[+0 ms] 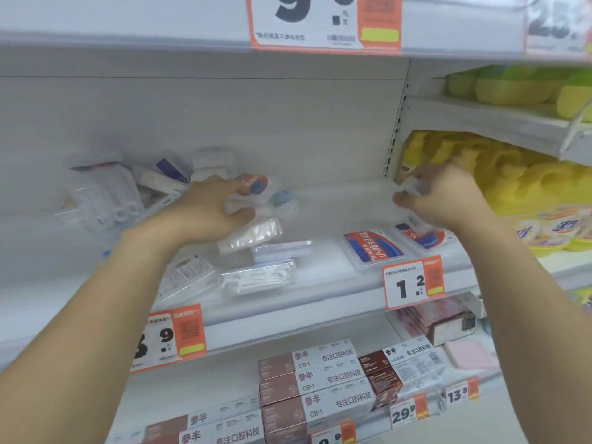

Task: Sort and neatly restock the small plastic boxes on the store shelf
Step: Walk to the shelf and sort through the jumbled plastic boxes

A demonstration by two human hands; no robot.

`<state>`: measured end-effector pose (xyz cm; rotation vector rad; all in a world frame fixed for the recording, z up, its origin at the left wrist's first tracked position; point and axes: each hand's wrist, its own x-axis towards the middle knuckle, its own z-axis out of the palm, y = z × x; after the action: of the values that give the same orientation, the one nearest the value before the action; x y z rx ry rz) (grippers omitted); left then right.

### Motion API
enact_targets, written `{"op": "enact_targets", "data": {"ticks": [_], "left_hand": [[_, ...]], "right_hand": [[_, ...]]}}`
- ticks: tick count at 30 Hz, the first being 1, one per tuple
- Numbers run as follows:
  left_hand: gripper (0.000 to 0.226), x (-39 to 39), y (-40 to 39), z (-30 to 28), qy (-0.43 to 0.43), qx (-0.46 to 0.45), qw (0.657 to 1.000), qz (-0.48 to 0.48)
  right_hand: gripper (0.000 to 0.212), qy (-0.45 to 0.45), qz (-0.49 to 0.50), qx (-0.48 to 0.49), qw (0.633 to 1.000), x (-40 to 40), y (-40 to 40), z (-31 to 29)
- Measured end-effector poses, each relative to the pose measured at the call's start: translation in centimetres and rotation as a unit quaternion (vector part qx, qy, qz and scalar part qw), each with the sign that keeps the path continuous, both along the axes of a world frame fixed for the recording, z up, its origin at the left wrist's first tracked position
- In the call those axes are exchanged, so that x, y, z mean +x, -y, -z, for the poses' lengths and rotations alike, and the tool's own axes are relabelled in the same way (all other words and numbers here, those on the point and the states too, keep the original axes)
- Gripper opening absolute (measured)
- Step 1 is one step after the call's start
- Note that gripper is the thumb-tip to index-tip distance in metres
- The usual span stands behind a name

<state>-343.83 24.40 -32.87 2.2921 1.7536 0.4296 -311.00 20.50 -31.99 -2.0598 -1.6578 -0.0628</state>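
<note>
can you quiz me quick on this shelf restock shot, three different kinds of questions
1. True or false: the left hand rests on the jumbled boxes.
2. Which side of the shelf holds the two flat orange-label boxes: A left, B right?
3. Fill in: the tubs past the right hand are ____ in colour.

Key: 1 true; 2 B; 3 yellow

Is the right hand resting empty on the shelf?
No, the right hand grips a small clear box above the shelf.
</note>
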Motion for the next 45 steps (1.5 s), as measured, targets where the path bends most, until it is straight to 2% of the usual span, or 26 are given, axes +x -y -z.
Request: {"op": "enact_targets", "data": {"ticks": [4,6,9,10,12,15,17,19,21,24,26,28,31,34,36,38,41,45], "left_hand": [[0.050,-2.5,1.3,-1.0,0.020,0.012,1.000,-0.017],[0.055,-3.8,1.9,-1.3,-0.016,0.001,0.999,-0.040],[0.059,-5.3,2.9,-1.3,-0.055,-0.055,0.996,-0.044],[0.060,-5.6,3.3,-1.2,-0.067,-0.070,0.995,-0.029],[0.061,-6.4,3.9,-0.8,-0.087,-0.083,0.993,0.011],[0.065,-8.1,4.5,-0.3,-0.080,-0.088,0.992,0.040],[0.065,-9.2,4.6,0.2,-0.074,-0.081,0.993,0.042],[0.060,-9.8,4.6,0.5,-0.059,-0.078,0.994,0.039],[0.052,-10.2,4.8,0.8,-0.041,-0.071,0.996,0.040],[0.046,-10.9,4.7,1.1,-0.023,-0.059,0.998,0.020],[0.047,-11.6,4.4,1.4,0.005,-0.031,0.999,-0.014],[0.054,-12.5,3.8,1.7,0.017,-0.011,0.997,-0.068],[0.069,-13.9,3.5,1.8,-0.013,-0.062,0.988,-0.138],[0.061,-14.6,3.7,1.7,0.022,-0.118,0.985,-0.122],[0.055,-14.9,3.6,1.8,0.023,-0.109,0.987,-0.117],[0.058,-15.1,3.6,1.7,0.026,-0.096,0.986,-0.131],[0.068,-15.7,3.7,1.1,0.011,-0.087,0.982,-0.170],[0.062,-15.8,4.4,-0.1,-0.123,-0.131,0.964,-0.196]], "right_hand": [[0.063,0.035,-0.052,-0.153,0.986,-1.5,0.2,0.2],[0.059,0.006,-0.076,-0.143,0.987,-2.8,0.3,-0.4],[0.043,-0.043,-0.139,-0.031,0.989,-5.6,0.3,-1.3],[0.038,-0.069,-0.167,-0.023,0.983,-6.8,0.5,-1.7],[0.038,-0.122,-0.226,-0.101,0.961,-8.8,1.2,-2.5],[0.068,-0.126,-0.281,-0.279,0.909,-11.5,2.0,-2.6],[0.085,-0.121,-0.276,-0.311,0.901,-12.8,1.8,-1.9],[0.093,-0.095,-0.255,-0.318,0.908,-13.7,1.6,-1.4],[0.087,-0.080,-0.245,-0.295,0.920,-14.3,1.1,-1.0],[0.047,-0.084,-0.267,-0.182,0.943,-15.1,0.5,-0.8],[0.035,-0.070,-0.279,-0.100,0.953,-16.0,0.3,-0.8],[0.034,-0.085,-0.286,-0.036,0.954,-16.9,0.1,-1.0],[0.031,-0.173,-0.282,0.021,0.944,-18.2,-0.2,-1.3],[0.034,-0.312,-0.284,-0.007,0.906,-19.7,-0.2,-1.2],[0.037,-0.373,-0.287,-0.023,0.882,-20.6,-0.2,-0.9],[0.040,-0.389,-0.268,-0.006,0.881,-21.1,-0.7,-0.5],[0.040,-0.380,-0.215,0.021,0.900,-21.2,-1.8,-0.1],[0.040,-0.321,-0.160,0.015,0.933,-21.0,-3.0,0.1]]}}
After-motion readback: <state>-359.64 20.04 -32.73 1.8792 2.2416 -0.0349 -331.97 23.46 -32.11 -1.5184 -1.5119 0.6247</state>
